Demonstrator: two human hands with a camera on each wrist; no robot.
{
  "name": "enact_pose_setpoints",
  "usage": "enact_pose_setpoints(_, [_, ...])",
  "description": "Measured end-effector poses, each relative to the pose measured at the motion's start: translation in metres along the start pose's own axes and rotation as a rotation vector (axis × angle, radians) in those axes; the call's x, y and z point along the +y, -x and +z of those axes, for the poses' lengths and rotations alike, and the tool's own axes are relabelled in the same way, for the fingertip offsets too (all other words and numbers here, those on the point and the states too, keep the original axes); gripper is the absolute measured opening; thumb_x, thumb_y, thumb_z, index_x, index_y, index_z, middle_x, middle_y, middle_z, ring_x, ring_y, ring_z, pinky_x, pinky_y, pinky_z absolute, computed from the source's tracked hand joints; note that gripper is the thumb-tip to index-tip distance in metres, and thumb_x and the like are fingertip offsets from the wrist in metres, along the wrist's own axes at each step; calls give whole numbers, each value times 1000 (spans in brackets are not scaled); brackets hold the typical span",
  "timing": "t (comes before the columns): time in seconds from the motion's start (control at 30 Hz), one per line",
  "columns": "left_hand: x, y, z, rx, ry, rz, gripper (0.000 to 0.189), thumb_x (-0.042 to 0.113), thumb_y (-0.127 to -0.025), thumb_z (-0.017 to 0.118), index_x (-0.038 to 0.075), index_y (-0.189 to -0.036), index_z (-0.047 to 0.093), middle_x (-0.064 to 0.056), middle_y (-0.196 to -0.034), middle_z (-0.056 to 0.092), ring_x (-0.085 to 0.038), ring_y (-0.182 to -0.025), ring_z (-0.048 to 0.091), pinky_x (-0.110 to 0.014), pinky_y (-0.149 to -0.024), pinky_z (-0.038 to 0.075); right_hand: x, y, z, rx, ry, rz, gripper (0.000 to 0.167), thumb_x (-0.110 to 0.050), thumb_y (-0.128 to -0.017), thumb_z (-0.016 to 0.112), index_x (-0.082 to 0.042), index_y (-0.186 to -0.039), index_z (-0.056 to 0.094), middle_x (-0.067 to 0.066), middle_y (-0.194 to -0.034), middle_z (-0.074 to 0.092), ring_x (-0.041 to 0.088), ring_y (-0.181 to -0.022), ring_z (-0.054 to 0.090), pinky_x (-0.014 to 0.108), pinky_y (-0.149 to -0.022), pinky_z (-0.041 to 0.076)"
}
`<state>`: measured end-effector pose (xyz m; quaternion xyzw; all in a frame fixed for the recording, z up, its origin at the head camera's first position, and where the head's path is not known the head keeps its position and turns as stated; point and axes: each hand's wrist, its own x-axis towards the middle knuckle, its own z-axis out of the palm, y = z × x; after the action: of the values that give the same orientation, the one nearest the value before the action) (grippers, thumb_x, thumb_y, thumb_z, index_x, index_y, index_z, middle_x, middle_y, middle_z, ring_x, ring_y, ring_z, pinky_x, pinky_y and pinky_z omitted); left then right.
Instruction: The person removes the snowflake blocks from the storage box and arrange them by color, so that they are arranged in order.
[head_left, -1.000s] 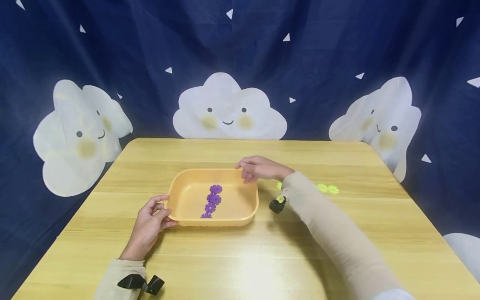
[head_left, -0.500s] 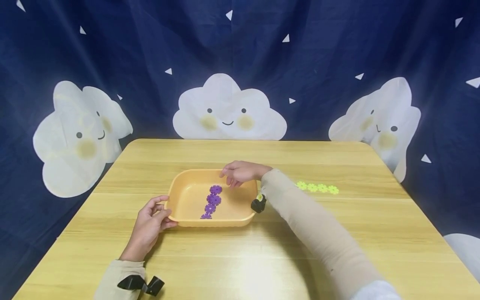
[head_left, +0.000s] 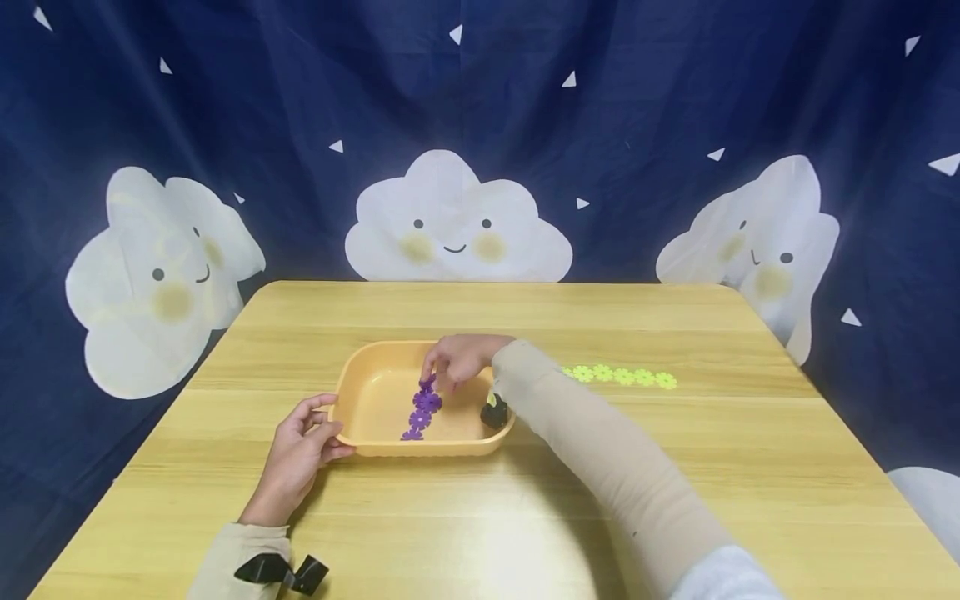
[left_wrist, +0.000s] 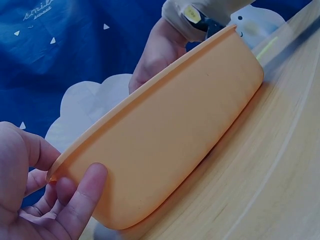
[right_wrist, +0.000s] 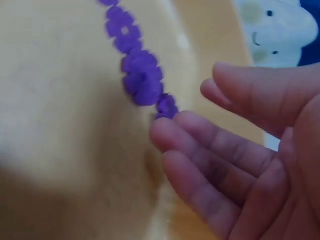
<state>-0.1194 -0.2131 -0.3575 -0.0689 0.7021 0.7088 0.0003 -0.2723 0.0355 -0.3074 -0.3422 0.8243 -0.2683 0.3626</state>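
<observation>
An orange plastic basin [head_left: 420, 448] stands on the table, with a chain of purple flower-shaped snap pieces [head_left: 427, 402] lying inside it. My left hand [head_left: 295, 454] grips the basin's left end; the left wrist view shows its thumb against the outer wall [left_wrist: 150, 135]. My right hand [head_left: 459, 360] reaches over the far rim into the basin. In the right wrist view, the fingertips [right_wrist: 165, 132] are right at the far end of the purple chain [right_wrist: 142, 75], partly covering its last piece. The thumb there stands apart from the fingers.
A row of joined yellow-green flower pieces [head_left: 624, 377] lies on the wooden table [head_left: 675, 467] right of the basin, partly behind the right sleeve [head_left: 585, 442]. A dark blue curtain [head_left: 637, 108] with cloud prints hangs behind the table.
My right hand has moved left and down, from the basin's far right rim to the far end of the purple chain. More of the yellow-green row is uncovered. The left hand keeps its grip.
</observation>
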Motion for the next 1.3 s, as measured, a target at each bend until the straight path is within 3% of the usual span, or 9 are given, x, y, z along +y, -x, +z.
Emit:
enact_pose_setpoints(0.1, [-1,0,0,2,-3,0,42,-12,-93,46,-5,-134,38,-8,-94,39,-10,-66,52,-32,-66,63,2,-6,3,7,100,-20,43,8,-80,68,-7,-120,63,3,-89,68,17,-84,64,24,-74,56])
enact_pose_setpoints(0.2, [-1,0,0,3,1,3,42,-12,-92,46,-6,-133,39,-8,-93,39,-10,-65,52,-32,-65,63,3,-11,6,8,175,-43,38,2,-82,72,-7,-118,65,0,-88,67,13,-82,64,20,-74,55])
enact_pose_setpoints(0.5, [1,-1,0,9,6,10,42,-12,-92,47,-6,-133,40,-9,-93,39,-10,-65,52,-32,-64,63,-1,-19,10,-17,255,-68,41,-3,-78,80,-9,-116,65,1,-90,65,12,-83,61,17,-75,54])
enact_pose_setpoints(0.73, [1,0,0,5,-9,4,42,-12,-92,46,-6,-133,39,-8,-94,38,-10,-65,51,-33,-66,63,-2,-22,14,7,317,-59,29,-7,-76,83,-10,-99,67,-1,-89,64,11,-82,59,16,-74,52])
enact_pose_setpoints(0.9, [0,0,1,10,-11,6,42,-12,-92,46,-6,-133,39,-8,-93,38,-10,-65,51,-33,-66,63,-2,-23,15,33,376,-54,25,-10,-76,83,-12,-84,59,-3,-84,58,10,-80,54,16,-72,49])
enact_pose_setpoints(1.07, [-1,0,1,11,1,7,42,-13,-92,46,-6,-133,40,-8,-93,38,-10,-65,52,-32,-65,63,-1,-22,14,75,369,-68,28,-10,-80,79,-12,-75,52,-4,-80,52,10,-75,50,17,-68,47])
enact_pose_setpoints(1.3, [-1,0,-1,1,1,4,42,-11,-93,47,-6,-134,39,-8,-93,39,-10,-65,52,-33,-66,63,-3,-14,8,78,251,-83,18,-3,-84,74,-8,-95,60,0,-82,65,16,-70,65,22,-67,57])
